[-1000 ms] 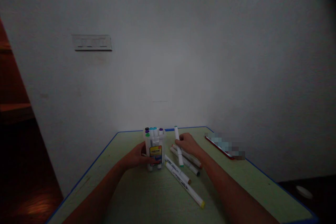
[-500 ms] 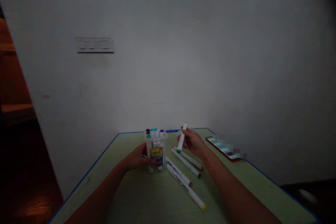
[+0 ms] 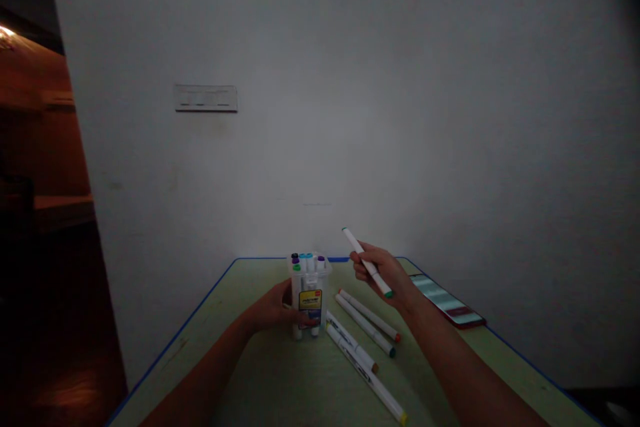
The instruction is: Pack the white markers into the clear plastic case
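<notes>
My left hand (image 3: 275,308) is wrapped round the lower part of a clear plastic marker case (image 3: 311,280), which stands upright on the table. Several white markers with black, purple, blue and green caps are upright inside it. In my right hand (image 3: 383,270) is a white marker (image 3: 369,265) with green ends, pinched between thumb and fingers above the table. It slants, its upper end toward the case. Below lie loose markers: one orange-tipped (image 3: 375,319), one dark-green-tipped (image 3: 370,330), one brown-tipped (image 3: 353,345) and one yellow-tipped (image 3: 377,387).
A phone (image 3: 450,301) with a red edge lies at the table's right side. The greenish table (image 3: 260,387) has a blue rim and meets a grey wall (image 3: 400,113) bearing a switch plate (image 3: 206,99). An orange-lit opening is at the left.
The marker in my right hand has turned, its upper end now leaning left instead of right. My left hand still holds the case. The whole view has shifted slightly.
</notes>
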`<state>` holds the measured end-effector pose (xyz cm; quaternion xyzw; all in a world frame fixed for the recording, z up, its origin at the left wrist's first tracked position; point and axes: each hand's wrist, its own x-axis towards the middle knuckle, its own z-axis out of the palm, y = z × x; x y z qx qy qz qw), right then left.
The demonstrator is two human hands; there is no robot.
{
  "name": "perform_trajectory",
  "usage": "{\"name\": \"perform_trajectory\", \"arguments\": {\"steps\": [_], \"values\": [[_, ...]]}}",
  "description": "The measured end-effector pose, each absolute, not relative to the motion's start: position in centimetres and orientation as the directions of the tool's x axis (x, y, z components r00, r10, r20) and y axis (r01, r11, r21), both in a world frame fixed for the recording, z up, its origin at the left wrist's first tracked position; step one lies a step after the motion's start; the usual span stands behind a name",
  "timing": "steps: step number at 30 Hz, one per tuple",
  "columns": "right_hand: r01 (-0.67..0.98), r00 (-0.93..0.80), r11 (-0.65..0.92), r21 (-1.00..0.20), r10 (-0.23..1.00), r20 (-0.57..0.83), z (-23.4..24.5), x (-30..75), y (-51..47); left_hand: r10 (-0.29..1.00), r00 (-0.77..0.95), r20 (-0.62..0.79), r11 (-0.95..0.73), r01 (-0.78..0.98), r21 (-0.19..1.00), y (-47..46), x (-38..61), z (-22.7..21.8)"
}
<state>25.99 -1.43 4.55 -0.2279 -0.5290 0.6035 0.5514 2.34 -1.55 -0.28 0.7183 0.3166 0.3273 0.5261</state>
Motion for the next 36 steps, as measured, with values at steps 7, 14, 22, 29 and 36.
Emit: {"name": "perform_trajectory", "arguments": {"steps": [7, 14, 22, 29, 36], "values": [[0.327, -0.558, 0.341, -0.881, 0.823, 0.111, 11.0, 25.5, -3.5, 0.808, 0.574, 0.135, -0.238, 0.109, 0.965, -1.6, 2.4, -0.2], [0.810, -0.584, 0.586, -0.026, 0.809, 0.063, 15.1, 22.1, -3.3, 0.799, 0.584, 0.140, -0.228, 0.080, 0.970, -1.7, 2.5, -0.3], [0.889, -0.427, 0.431, 0.156, 0.902, -0.060, 17.9, 19.7, -4.2, 0.801, 0.582, 0.140, -0.215, 0.063, 0.975, -1.8, 2.3, -0.2], [0.803, -0.595, 0.596, -0.005, 0.801, -0.070, 17.0, 18.8, -3.1, 0.784, 0.599, 0.166, -0.239, 0.044, 0.970, -1.4, 2.1, -0.7], [0.740, -0.571, 0.646, -0.191, 0.752, 0.329, 12.9, 17.4, -0.6, 0.759, 0.623, 0.192, -0.265, 0.025, 0.964, -1.4, 2.0, -0.8]]}}
